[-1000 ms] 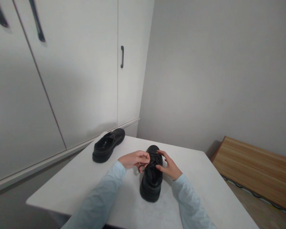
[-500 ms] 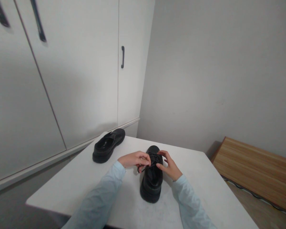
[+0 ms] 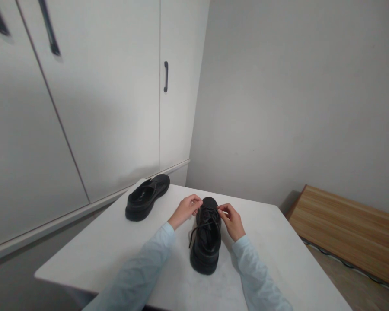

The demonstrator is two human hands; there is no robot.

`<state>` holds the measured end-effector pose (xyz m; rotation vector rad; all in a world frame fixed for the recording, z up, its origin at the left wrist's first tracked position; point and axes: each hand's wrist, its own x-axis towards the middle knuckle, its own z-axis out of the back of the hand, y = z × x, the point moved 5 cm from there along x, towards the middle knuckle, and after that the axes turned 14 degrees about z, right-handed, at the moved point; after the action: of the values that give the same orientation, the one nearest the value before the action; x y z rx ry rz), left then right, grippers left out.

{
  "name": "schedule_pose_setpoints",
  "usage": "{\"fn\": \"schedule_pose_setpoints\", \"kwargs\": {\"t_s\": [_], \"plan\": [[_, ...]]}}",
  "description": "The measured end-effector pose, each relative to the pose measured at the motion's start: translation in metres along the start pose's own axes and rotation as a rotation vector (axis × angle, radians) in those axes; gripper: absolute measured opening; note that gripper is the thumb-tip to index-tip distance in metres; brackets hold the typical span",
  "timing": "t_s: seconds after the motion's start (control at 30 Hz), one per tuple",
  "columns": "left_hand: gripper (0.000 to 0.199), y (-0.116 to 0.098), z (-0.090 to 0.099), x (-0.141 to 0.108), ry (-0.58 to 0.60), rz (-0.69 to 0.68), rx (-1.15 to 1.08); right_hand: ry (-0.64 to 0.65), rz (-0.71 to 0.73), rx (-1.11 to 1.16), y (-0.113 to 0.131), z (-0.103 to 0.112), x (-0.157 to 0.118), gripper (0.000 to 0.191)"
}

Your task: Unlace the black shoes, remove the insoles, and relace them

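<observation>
A black lace-up shoe (image 3: 205,260) stands on the white table with its toe pointing away from me. Its black shoelace (image 3: 208,217) crosses the tongue in several rows, and a loose end (image 3: 191,236) hangs over the left side. At the left edge of the lacing near the toe, my left hand (image 3: 186,209) is closed in a pinch on the shoelace; the bit between its fingertips is too small to see clearly. My right hand (image 3: 232,220) pinches the shoelace at the opposite edge, thumb and forefinger together.
A second black shoe (image 3: 145,199) lies at the table's far left. Around it stretches the white tabletop (image 3: 116,255). White cabinet doors (image 3: 110,108) with dark handles rise behind on the left, a grey wall (image 3: 294,108) ahead. A wooden board (image 3: 346,229) is at the right.
Both hands have moved forward along the lacing toward the toe. My left hand has let go of the loose lace end, which now hangs at the shoe's left side. My right fingers have closed.
</observation>
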<state>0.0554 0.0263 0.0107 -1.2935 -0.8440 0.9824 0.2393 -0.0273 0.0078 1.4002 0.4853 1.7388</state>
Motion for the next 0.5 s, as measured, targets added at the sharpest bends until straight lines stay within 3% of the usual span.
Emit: {"fn": "schedule_pose_setpoints", "kwargs": {"t_s": [0.1,0.5], "plan": [[0.032,0.005,-0.004,0.002,-0.062,-0.016,0.061,-0.018,0.001,-0.041,0.001,-0.001,0.001,0.029],[0.028,0.005,-0.016,0.002,-0.071,-0.083,0.126,-0.031,0.015,-0.057,-0.001,-0.003,0.006,0.022]]}}
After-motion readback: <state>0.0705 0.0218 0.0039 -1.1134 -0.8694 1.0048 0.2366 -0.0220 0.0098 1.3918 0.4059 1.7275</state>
